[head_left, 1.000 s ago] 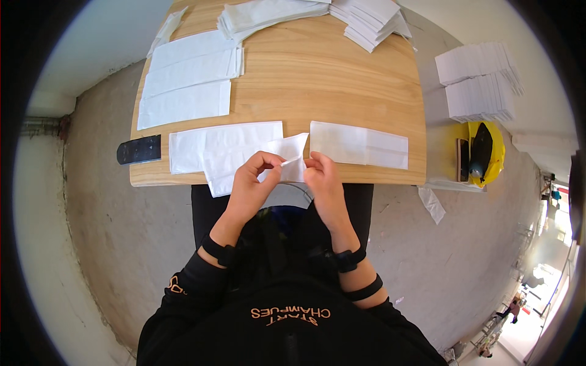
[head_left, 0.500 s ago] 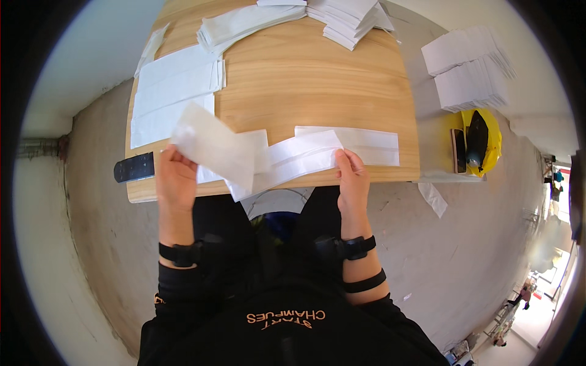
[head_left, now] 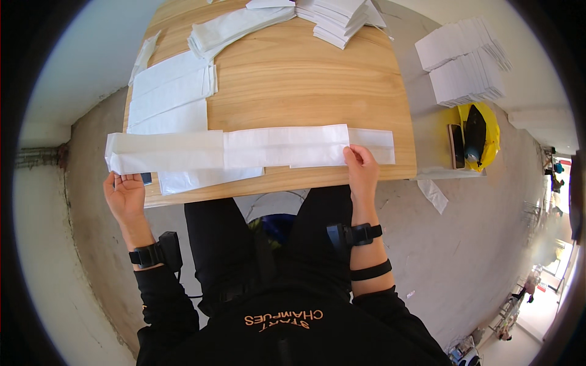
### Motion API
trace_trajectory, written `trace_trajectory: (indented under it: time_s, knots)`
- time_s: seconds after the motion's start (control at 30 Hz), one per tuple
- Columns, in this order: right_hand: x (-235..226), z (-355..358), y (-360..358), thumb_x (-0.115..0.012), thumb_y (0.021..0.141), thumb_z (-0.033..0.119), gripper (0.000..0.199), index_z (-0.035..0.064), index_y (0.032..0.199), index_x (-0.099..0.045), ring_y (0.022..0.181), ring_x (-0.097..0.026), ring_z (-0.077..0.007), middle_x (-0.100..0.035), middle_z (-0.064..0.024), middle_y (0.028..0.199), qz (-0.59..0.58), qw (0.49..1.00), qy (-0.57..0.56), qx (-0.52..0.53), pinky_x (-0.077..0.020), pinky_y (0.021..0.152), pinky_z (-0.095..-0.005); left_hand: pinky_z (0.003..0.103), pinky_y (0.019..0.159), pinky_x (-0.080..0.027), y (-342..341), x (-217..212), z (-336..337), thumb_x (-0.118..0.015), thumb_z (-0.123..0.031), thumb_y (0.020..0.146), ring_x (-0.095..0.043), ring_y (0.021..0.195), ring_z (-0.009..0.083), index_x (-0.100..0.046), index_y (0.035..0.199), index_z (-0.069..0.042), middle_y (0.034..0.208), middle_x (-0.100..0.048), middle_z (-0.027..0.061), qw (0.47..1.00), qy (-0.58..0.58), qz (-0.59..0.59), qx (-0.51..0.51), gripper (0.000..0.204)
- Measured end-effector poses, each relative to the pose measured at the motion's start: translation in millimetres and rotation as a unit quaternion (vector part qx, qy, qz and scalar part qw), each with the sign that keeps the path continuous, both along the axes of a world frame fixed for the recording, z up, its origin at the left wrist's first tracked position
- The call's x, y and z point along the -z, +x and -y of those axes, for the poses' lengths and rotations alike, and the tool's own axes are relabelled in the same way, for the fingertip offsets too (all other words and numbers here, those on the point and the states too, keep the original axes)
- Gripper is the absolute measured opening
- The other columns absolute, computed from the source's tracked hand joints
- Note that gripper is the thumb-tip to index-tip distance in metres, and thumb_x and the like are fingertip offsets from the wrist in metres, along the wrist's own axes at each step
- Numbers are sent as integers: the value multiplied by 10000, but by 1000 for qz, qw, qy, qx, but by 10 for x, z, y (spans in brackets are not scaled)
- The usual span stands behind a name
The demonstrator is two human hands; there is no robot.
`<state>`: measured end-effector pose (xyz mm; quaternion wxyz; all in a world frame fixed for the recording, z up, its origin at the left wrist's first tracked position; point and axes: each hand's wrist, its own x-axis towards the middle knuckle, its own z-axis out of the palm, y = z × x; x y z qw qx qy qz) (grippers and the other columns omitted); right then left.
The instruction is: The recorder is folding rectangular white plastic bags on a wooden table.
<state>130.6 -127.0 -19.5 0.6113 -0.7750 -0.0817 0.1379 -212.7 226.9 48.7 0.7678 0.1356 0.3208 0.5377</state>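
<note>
A long white paper strip [head_left: 183, 149] with a crosswise fold line lies stretched along the near edge of the wooden table. Its lower left corner is between the fingers of my left hand [head_left: 126, 196], palm turned up. At the other end, my right hand [head_left: 362, 174] pinches the strip's right edge between thumb and fingers. Beneath the strip, a white sheet [head_left: 207, 180] shows on the near side. Another white strip [head_left: 379, 146] sticks out from under it on the right. A dark flat object [head_left: 146, 178] is mostly covered by the strip near my left fingers.
White sheets [head_left: 168, 91] are layered on the table's left, with folded ones [head_left: 235, 29] behind. A paper stack [head_left: 339, 24] stands at the back. On the grey surface to the right are more stacks [head_left: 461, 67], a phone [head_left: 456, 146] and a yellow bag [head_left: 490, 137].
My left hand has moved left and toward me, swinging the raised, folded part of the strip out flat. My right hand has shifted slightly right, still pinching the end.
</note>
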Motion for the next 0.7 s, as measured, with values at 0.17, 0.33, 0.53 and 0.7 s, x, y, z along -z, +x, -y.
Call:
trace_trajectory:
  time_s: [0.17, 0.33, 0.53, 0.7]
  knots:
    - [-86, -31, -9, -687, 831, 185, 207, 33, 972, -683, 709, -629, -171, -678, -86, 833, 78, 987, -142, -18, -502, 680, -298, 432, 1001, -469, -106, 332, 43, -572, -66, 852, -570, 1098, 263, -480, 1139, 12, 1144, -581, 114, 997, -43, -64, -26, 311]
    - [-221, -31, -49, -697, 817, 199, 228, 71, 1004, -672, 694, -637, -181, -687, -67, 808, 102, 975, -196, -17, -499, 653, -321, 413, 969, -497, -281, 514, 144, -593, -84, 833, -576, 1074, 250, -483, 1126, 8, 1122, -578, 99, 990, -66, -122, -35, 326]
    - [-206, -11, -37, -711, 808, 207, 292, 80, 1061, -639, 683, -640, -191, -685, -53, 773, 102, 970, -219, -14, -496, 649, -331, 405, 950, -510, -369, 591, 185, -573, -113, 848, -583, 1060, 238, -488, 1121, 7, 1110, -580, 91, 987, -62, -141, -47, 311]
    - [-181, -14, -54, -715, 805, 200, 306, 82, 1075, -631, 682, -639, -193, -683, -52, 778, 103, 968, -228, -20, -495, 650, -342, 378, 991, -464, -353, 622, 189, -566, -145, 864, -558, 1102, 234, -509, 1155, 8, 1171, -560, 108, 969, -88, -220, -63, 333]
